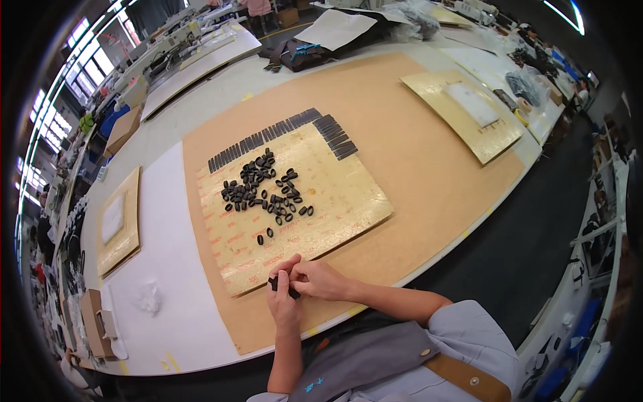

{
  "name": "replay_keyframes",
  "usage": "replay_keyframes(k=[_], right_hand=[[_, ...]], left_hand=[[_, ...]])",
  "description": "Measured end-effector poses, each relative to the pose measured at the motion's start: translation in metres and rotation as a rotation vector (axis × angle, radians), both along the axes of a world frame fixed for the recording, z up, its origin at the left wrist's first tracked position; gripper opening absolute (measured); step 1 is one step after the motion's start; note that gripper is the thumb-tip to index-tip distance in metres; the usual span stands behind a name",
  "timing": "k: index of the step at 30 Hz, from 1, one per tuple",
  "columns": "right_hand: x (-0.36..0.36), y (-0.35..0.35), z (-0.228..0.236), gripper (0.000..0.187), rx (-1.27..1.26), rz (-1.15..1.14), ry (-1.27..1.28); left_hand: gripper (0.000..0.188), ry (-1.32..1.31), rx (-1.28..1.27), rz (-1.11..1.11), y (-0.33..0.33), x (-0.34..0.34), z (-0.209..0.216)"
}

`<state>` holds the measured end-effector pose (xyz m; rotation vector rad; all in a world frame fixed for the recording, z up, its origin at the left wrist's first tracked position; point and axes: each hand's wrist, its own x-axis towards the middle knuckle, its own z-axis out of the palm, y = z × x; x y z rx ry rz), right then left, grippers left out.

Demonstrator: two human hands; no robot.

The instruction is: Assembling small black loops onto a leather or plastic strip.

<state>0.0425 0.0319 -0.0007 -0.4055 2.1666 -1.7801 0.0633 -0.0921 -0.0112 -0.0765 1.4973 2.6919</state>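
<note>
1. The left hand (284,305) is closed on a small dark piece (293,293), with the thumb laid along it. The piece sits between the two hands, just off the near edge of the board, partly hidden by fingers.
2. The right hand (325,281) meets the left one, its thumb and forefinger bent in close at the piece. Whether they grip it or only press against it, I cannot tell.
3. For good handling here, the left pinch is best kept steady as the anchor, while the right fingertips make small, even adjustments. Pressing evenly would probably keep the piece from skewing, and lifting a fingertip now and then would let its edges be checked.
4. Just beyond the hands lies the yellowish board (328,194), its near corner close to the left fingers. Working over that edge seems sensible, since a dropped piece would likely land in plain sight.
5. On the board is a loose scatter of small dark loops (253,175); two lie apart from the rest, nearest the hands. Keeping the wrists low and to the near side should avoid sweeping them.
6. Along the board's far edge runs a row of flat dark strips (264,137), with a further group of strips (335,137) at the far right corner. Their neat order makes single pick-up easier, so it is worth not disturbing.
7. Under the board spreads a brown sheet (415,147). Farther out, another board (124,228) lies to the left and a third board (462,154) to the right.
</note>
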Motion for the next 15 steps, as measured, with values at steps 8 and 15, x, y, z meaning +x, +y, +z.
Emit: replay_keyframes(k=[8, 15], right_hand=[[0.002, 0.003, -0.016, 0.012, -0.117, -0.249, -0.025], [-0.006, 0.025, -0.009, 0.008, -0.353, -0.096, -0.341]], left_hand=[[0.028, -0.117, -0.304, -0.028, 0.0, 0.004, -0.005], [0.025, -0.233, -0.198, 0.01, -0.013, 0.013, -0.005]])
